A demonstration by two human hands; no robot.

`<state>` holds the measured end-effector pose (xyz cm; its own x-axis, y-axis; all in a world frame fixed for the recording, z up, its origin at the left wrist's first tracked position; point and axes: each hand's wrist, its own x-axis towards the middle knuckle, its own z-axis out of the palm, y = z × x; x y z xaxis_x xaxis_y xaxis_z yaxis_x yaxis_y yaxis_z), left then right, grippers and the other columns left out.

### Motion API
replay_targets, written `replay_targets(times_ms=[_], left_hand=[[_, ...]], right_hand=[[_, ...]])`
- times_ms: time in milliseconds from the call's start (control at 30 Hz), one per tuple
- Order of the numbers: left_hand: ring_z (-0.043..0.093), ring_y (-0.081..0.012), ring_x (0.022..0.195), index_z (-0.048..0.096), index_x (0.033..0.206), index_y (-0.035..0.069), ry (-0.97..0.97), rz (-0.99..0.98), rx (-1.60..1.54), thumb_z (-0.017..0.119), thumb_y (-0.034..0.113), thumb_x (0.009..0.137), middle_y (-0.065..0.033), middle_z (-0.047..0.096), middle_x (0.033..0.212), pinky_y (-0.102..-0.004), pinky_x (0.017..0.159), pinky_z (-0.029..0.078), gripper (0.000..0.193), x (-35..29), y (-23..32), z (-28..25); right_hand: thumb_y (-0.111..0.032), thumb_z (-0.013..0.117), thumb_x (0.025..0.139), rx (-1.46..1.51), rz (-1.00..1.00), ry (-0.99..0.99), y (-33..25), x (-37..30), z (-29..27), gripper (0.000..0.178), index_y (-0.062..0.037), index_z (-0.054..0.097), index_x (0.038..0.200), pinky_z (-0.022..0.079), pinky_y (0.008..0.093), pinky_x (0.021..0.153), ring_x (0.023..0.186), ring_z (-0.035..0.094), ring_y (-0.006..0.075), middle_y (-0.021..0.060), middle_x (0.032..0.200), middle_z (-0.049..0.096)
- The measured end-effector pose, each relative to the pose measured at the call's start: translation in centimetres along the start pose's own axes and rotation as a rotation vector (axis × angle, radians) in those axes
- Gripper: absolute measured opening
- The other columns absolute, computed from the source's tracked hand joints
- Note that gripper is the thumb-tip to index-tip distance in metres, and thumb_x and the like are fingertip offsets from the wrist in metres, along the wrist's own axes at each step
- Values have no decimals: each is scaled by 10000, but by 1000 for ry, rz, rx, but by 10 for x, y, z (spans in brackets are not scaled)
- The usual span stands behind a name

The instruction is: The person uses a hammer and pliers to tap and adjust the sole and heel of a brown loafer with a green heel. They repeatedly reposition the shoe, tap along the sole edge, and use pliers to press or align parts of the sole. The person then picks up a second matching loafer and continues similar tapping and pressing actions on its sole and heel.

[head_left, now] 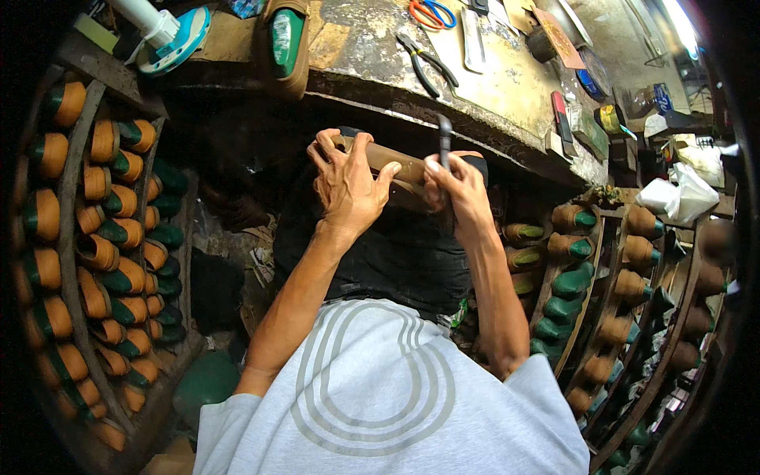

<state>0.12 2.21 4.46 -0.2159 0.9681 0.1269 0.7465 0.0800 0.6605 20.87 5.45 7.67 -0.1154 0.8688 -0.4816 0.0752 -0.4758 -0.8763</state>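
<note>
Across my lap lies a brown leather shoe [407,167], partly covered by my hands. My left hand [348,180] is closed over its left part, with the thumb pointing right along it. In my right hand [459,188], a slim dark tool [445,136] stands upright, its rounded end above my fist. Blur and the fingers hide its lower part, so its exact kind is unclear. My right fist is close to the shoe's right part; whether it touches is hard to see.
A worn workbench [356,41] stands ahead, bearing a brown shoe on a green last [286,43], pliers [426,63] and orange-handled scissors [431,13]. Racks of shoes on green lasts flank me at left [74,150] and right [595,289]. A white plastic bag [682,192] hangs at right.
</note>
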Motion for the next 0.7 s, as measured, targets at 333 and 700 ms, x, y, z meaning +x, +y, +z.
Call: replay_targets(times_ms=[333, 700], left_hand=[[487, -499, 1367, 712, 1356, 123, -35, -21, 44, 953, 409, 934, -266, 440, 1453, -605, 955, 618, 564, -1, 3, 3], [492, -511, 1376, 732, 1360, 162, -113, -64, 56, 928, 462, 955, -264, 438, 1480, -649, 1062, 566, 541, 4, 2, 2]], right_hand=[[-119, 561, 1231, -315, -166, 98, 33, -71, 60, 103, -19, 535, 1235, 500, 330, 443, 521, 630, 158, 72, 765, 642], [-111, 551, 1225, -392, -297, 119, 67, -59, 59, 134, -4, 504, 1159, 486, 341, 443, 480, 636, 169, 77, 683, 649]])
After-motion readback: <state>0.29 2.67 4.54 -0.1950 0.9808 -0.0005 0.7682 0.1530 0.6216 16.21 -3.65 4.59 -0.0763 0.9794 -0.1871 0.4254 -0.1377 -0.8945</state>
